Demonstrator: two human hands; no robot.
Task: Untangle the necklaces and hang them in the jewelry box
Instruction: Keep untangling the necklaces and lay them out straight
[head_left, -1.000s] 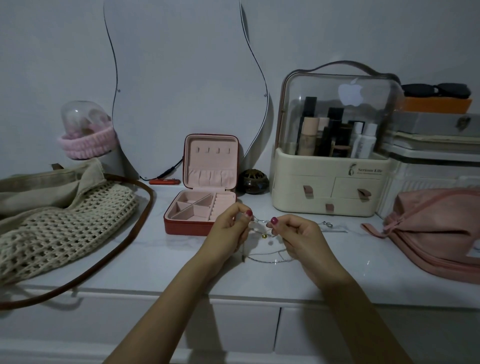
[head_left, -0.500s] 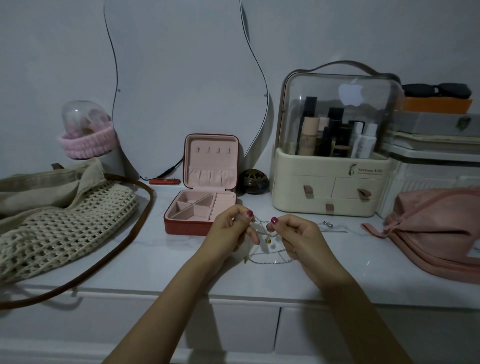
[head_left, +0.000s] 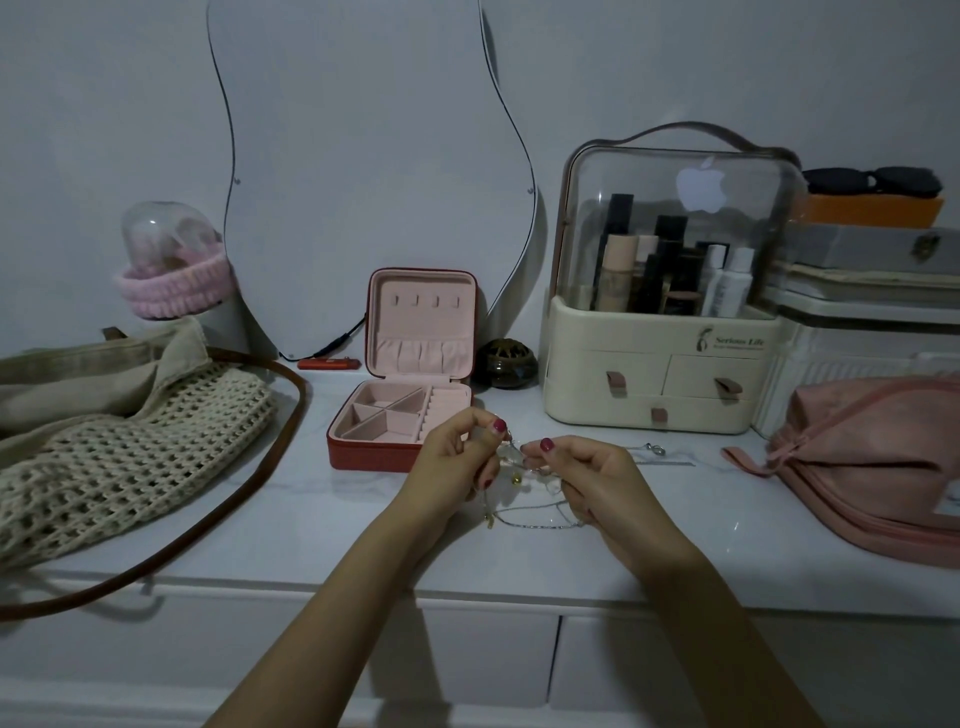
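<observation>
Two hands (head_left: 524, 467) around tangled necklaces (head_left: 524, 499)

Tangled necklaces (head_left: 524, 499) showing as thin blurred strands between left hand (head_left: 457, 460) and right hand (head_left: 592, 478); count of chains not telling apart. Curled fingers hiding exact pinch points. Both forearms running off bottom edge. Knit bag (head_left: 119, 457) getting cut off at left edge, pink pouch (head_left: 872, 462) at right edge. Print on cosmetics organizer (head_left: 660, 384) too small for reading. Jewelry box (head_left: 400, 415) lid hooks appearing tiny, shape unclear.
</observation>
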